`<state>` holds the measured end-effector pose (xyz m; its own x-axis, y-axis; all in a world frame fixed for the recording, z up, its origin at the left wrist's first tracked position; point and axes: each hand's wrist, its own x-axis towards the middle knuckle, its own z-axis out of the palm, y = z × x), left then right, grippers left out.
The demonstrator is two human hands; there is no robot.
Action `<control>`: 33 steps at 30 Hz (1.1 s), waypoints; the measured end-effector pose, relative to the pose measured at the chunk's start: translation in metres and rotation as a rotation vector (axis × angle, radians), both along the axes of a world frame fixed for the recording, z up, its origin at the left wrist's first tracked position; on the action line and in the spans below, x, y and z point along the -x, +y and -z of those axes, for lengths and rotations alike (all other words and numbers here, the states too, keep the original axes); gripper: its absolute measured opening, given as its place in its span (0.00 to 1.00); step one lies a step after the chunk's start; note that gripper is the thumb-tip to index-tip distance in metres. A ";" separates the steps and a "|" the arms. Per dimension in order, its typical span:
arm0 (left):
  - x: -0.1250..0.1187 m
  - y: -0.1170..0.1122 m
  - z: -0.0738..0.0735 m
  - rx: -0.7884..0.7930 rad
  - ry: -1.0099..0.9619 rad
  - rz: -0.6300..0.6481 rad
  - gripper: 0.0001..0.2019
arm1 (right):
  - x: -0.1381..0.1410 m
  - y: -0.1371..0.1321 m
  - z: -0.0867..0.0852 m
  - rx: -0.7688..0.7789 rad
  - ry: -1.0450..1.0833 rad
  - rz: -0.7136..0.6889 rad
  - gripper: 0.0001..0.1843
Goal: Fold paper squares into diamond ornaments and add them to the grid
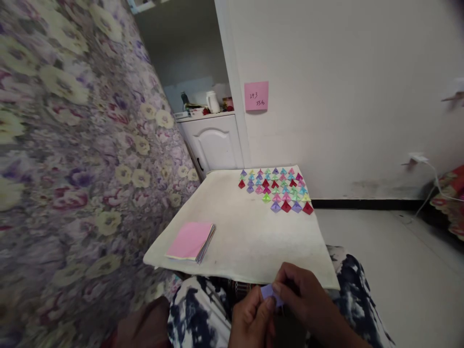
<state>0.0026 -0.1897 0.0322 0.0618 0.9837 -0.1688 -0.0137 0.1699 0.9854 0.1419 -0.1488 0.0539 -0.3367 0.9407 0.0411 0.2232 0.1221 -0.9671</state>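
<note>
Between my two hands, just past the table's near edge, is a small piece of folded purple paper point(267, 291). My left hand point(251, 316) pinches its lower side with the thumb on top. The thumb and fingers of my right hand point(302, 295) grip its upper right corner. On the left of the table point(235, 232) lies a stack of square paper point(191, 240) with a pink sheet on top. Rows of small folded paper pieces point(276, 206) in red, purple, green, pink and blue cover the table's far right part.
A flowered curtain point(90, 159) hangs along the left side. Behind the table stand a white wall point(326, 96) with a pink note point(256, 96) and a white cabinet point(216, 142) holding a white jug point(212, 102). At the right, a charger point(418, 157) with a cable is plugged into the wall.
</note>
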 end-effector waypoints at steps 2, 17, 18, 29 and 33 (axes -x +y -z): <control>0.000 0.001 -0.002 0.021 -0.021 0.017 0.18 | -0.001 -0.001 0.000 -0.004 -0.010 0.005 0.08; -0.004 0.004 -0.005 0.026 -0.043 -0.132 0.19 | -0.012 -0.005 -0.008 0.002 0.075 0.112 0.06; -0.005 0.003 -0.005 0.020 -0.038 -0.143 0.19 | -0.011 -0.005 -0.007 -0.005 0.064 0.107 0.05; -0.015 0.002 -0.008 0.031 -0.083 -0.101 0.17 | -0.006 -0.005 -0.004 -0.012 0.049 0.100 0.05; -0.014 0.001 -0.009 0.048 -0.075 -0.089 0.17 | -0.007 -0.003 -0.001 0.006 0.073 0.061 0.03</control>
<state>0.0169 -0.1884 0.0413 -0.0114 0.9767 -0.2143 -0.1039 0.2120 0.9717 0.1490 -0.1515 0.0552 -0.2754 0.9596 0.0578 0.1585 0.1046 -0.9818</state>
